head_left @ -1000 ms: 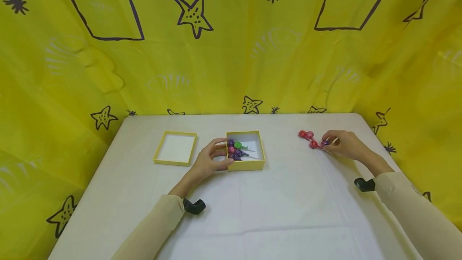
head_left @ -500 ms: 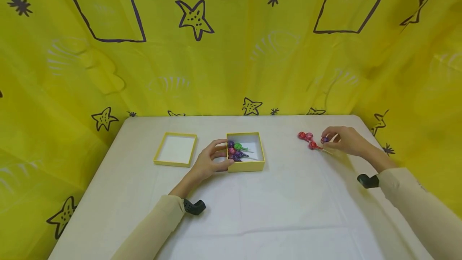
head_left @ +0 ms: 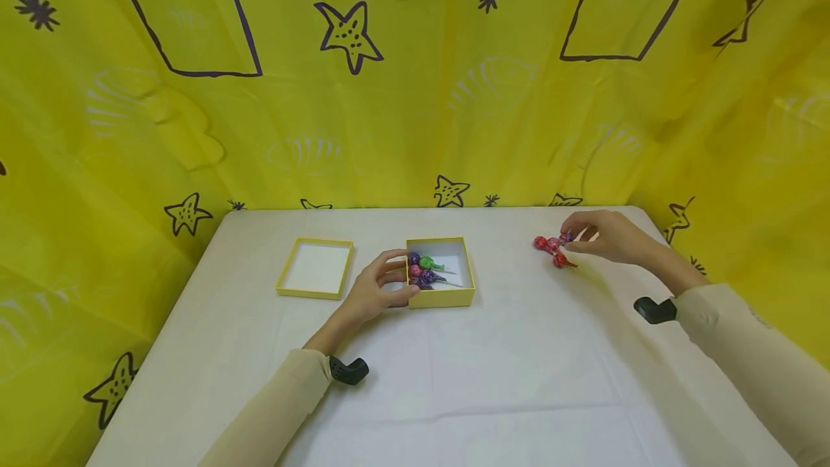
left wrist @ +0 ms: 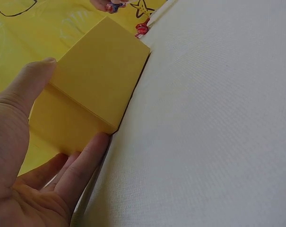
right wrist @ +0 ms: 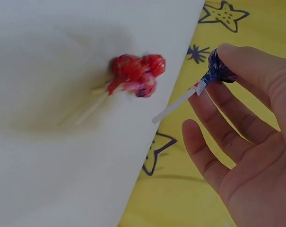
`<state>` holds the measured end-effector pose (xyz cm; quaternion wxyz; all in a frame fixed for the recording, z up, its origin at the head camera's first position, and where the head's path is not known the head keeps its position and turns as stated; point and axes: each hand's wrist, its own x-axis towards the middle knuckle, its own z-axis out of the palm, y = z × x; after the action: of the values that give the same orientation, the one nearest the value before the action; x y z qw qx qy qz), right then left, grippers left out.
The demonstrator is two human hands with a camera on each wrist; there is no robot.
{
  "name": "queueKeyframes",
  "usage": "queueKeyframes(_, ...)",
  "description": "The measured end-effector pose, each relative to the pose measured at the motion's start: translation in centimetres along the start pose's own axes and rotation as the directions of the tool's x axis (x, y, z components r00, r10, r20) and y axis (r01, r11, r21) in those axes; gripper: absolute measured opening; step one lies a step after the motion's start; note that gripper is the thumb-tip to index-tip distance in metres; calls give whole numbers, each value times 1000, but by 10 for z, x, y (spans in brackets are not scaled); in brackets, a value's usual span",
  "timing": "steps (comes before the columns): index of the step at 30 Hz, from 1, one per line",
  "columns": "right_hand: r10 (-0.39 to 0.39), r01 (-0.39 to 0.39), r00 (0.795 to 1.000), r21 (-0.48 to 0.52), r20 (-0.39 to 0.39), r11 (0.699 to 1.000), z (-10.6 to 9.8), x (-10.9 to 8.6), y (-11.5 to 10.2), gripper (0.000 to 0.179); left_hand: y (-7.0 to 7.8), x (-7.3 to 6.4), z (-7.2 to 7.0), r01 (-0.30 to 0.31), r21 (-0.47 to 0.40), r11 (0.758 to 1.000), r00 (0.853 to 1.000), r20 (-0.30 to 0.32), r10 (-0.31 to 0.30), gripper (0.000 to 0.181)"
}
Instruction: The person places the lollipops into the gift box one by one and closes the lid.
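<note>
My right hand (head_left: 612, 238) pinches a purple-wrapped lollipop (right wrist: 218, 71) by its candy head, between thumb and fingers. Its white stick points away from the palm in the right wrist view. Close by on the table lie a few red and pink lollipops (right wrist: 129, 67), heads bunched together. My left hand (head_left: 375, 290) grips the left side of a yellow box (head_left: 444, 299), the thumb at its near side and the fingers along the left wall. Inside the box, purple, pink and green lollipops (head_left: 427, 263) lie with heads to the left and sticks to the right.
A shallow yellow lid (head_left: 313, 294) with a white inside lies left of the box. The white-covered table (head_left: 454, 380) ends at a yellow patterned curtain (head_left: 402, 114) at the back and sides.
My right hand has lifted the purple lollipop from beside the red ones and carried it slightly back and left. My left hand and the box have stayed in place.
</note>
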<state>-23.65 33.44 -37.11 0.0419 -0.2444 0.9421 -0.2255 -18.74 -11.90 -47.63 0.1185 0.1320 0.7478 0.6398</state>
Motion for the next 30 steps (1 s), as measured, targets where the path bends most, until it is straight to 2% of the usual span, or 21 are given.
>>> queueKeyframes(13, -52, 48, 997, 74, 52, 996, -5, 23, -32, 23, -2, 2, 1, 7, -42, 999, 1000, 6, -6, 79)
queueKeyframes(20, -120, 112, 991, 118, 55, 987, -5, 38, -54, 22, -5, 2, -1, 4, -28, 1000, 1000, -3, -4, 77)
queueKeyframes(30, -153, 141, 986, 154, 73, 978, -4, 64, -87, 23, -2, 1, 0, 14, -60, 998, 1000, 8, -13, 79)
